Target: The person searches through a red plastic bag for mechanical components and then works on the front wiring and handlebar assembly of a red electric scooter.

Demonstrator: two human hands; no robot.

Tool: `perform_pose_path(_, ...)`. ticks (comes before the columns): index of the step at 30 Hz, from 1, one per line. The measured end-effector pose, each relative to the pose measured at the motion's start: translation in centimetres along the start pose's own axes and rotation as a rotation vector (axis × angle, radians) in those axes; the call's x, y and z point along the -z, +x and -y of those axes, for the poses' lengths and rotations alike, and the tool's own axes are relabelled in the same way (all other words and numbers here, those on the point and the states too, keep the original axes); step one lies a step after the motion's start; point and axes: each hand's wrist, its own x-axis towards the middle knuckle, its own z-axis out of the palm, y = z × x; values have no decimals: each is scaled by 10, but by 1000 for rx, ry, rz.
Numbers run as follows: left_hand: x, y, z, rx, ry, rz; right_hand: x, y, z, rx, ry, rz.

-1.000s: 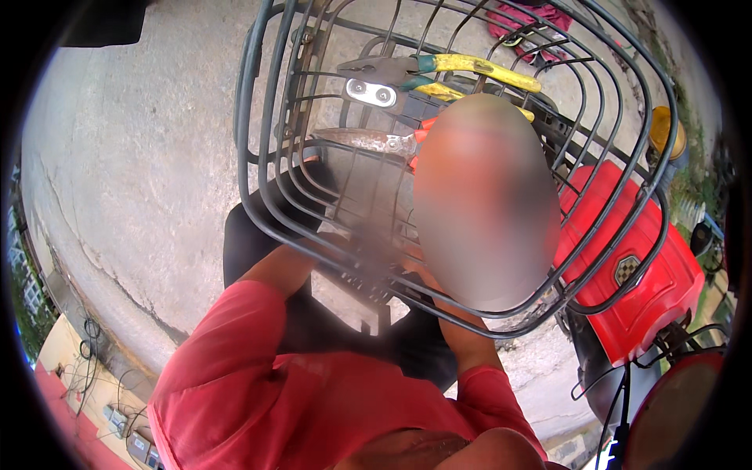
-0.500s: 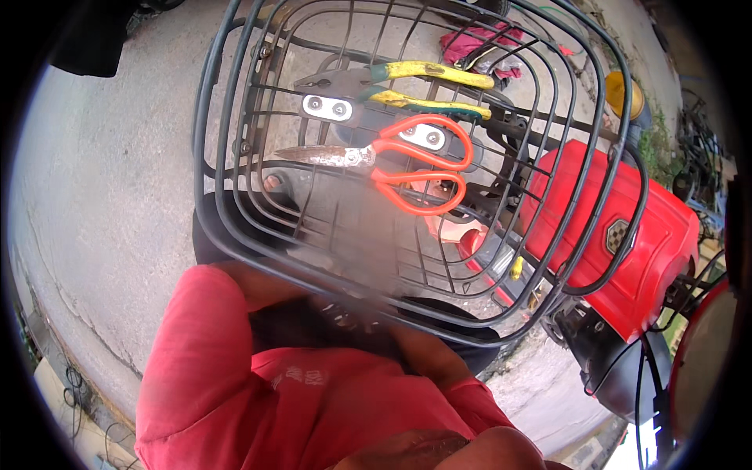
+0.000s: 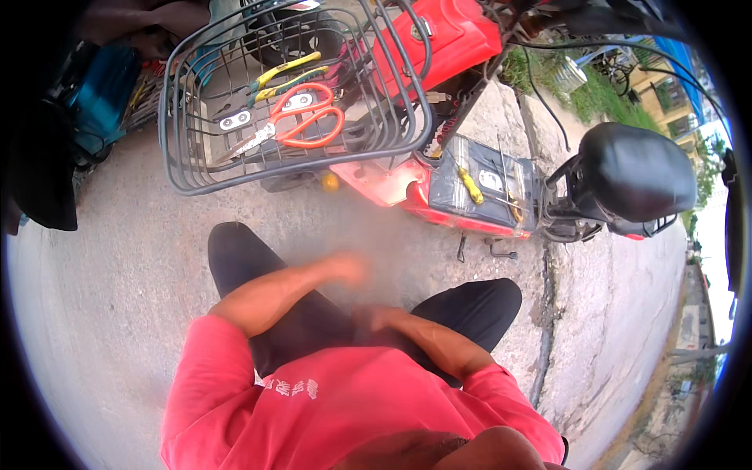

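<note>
My left hand (image 3: 350, 269), smeared by motion, is over the ground beside my left knee; its fingers cannot be made out. My right hand (image 3: 377, 319) rests low between my thighs, blurred too, so whether it holds anything is hidden. Ahead of me a black wire basket (image 3: 298, 166) is fixed to the front of a red scooter (image 3: 446, 39). Orange-handled scissors (image 3: 317, 143) lie in it with their blades toward the left. Behind them are pliers (image 3: 283, 72) with yellow-green handles. Both hands are well apart from the basket.
On the scooter's footboard (image 3: 458, 196) lies a yellow-handled screwdriver (image 3: 470, 186). The black seat (image 3: 638, 172) stands at the right. Small dark metal tools (image 3: 503, 253) lie on the concrete below the footboard. A teal object (image 3: 102, 90) is at the far left.
The view has shifted, so the basket and scooter now appear farther up and more of the scooter shows. My left forearm has come out from under the basket's rim and reaches forward.
</note>
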Motion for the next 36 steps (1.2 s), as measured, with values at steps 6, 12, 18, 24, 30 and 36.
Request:
perform_pose_path(6, 28, -15, -37, -4, -258, -434, 65, -54, 55, -447, 323, -538)
perform_pose_path(12, 4, -11, -103, -179, -281, -595, 73, -79, 55, -72, 1498, -838)
perform_pose_path(18, -8, -25, -104, -238, -195, -607, 86, -75, 116, 167, 1822, -848)
perform_pose_path(24, -4, -11, -73, -145, -391, -621, 122, -82, 78, -163, 1534, -983)
perform_pose_path(30, 15, -4, -73, -78, -372, -491, 218, -110, 53, -334, 1014, -1170)
perform_pose_path(36, 15, 16, -78, -196, -132, -306, 299, -104, 1, -472, 665, -1334)
